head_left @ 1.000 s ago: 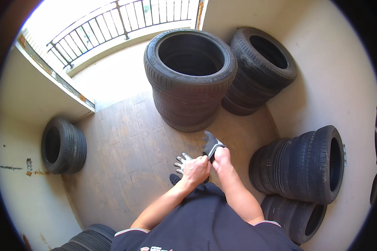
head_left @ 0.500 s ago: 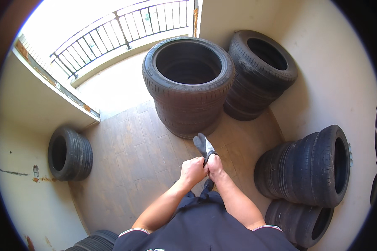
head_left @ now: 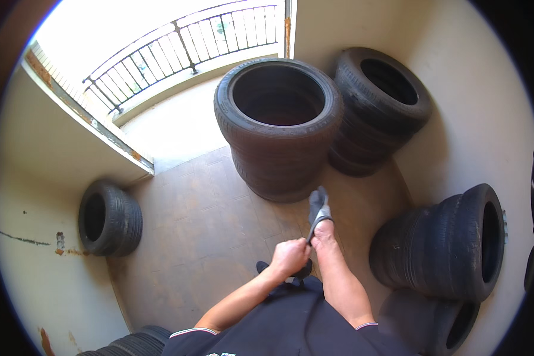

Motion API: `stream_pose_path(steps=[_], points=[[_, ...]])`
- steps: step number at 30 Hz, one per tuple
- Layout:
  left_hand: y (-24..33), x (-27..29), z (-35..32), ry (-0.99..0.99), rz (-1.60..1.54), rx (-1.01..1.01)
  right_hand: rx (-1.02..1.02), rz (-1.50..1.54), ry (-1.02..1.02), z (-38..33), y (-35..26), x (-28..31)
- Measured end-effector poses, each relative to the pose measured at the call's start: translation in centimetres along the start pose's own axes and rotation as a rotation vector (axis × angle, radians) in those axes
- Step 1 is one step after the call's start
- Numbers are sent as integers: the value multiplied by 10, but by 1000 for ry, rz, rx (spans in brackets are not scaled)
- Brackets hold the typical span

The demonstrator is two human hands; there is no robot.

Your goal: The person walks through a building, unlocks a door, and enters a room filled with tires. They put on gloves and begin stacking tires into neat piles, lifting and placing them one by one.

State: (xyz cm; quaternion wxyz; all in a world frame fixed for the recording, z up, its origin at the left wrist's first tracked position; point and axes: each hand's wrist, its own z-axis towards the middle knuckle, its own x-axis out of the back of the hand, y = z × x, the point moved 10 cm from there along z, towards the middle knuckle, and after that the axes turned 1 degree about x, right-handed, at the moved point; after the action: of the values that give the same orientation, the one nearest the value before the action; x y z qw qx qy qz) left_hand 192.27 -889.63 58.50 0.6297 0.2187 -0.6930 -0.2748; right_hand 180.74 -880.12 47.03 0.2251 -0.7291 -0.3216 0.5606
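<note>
Right hand (head_left: pixel 325 232) sits just below the middle of the frame with a grey glove (head_left: pixel 318 209) drawn over its fingers only; the knuckles, the back of the hand and the wrist are bare, so the glove is judged to be about half on. Left hand (head_left: pixel 289 256) lies beside it, lower and to the left, closed in a fist on the dark cuff edge of that glove, thumb and fingers pinched tight around it. It wears no glove itself, and no second glove shows anywhere in the frame. How far the right hand's fingers are spread inside the fabric cannot be told, since the cloth hides them; the hand grips nothing beyond the glove it is entering. What is left, by this view, is to seat the cuff down past the palm to the wrist. Both forearms rise from the lower edge, above a dark shirt (head_left: pixel 291 326). Ahead, at upper centre, a stack of tyres (head_left: pixel 279 142) stands on the tiled floor (head_left: pixel 202 237), with a second, leaning stack (head_left: pixel 391 113) touching it at upper right. More tyres (head_left: pixel 457 243) stand on edge at the right, and a single tyre (head_left: pixel 110 218) rests against the wall at the left. None of these is touched.
</note>
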Motion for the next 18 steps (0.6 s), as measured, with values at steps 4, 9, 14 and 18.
stream_pose_path(steps=[4, 9, 14, 18], points=[[29, 9, -1, 28, -57, -141, 43, -90, 94, 62, 19, 53], [50, -4, -10, -135, -23, -271, -6, -290, 314, 66, 41, 109], [3, 11, -6, 42, 40, -63, 91, -660, 210, 23, -1, 47], [-97, 33, -17, 303, -416, 420, 128, -1067, 134, -39, -45, -16]])
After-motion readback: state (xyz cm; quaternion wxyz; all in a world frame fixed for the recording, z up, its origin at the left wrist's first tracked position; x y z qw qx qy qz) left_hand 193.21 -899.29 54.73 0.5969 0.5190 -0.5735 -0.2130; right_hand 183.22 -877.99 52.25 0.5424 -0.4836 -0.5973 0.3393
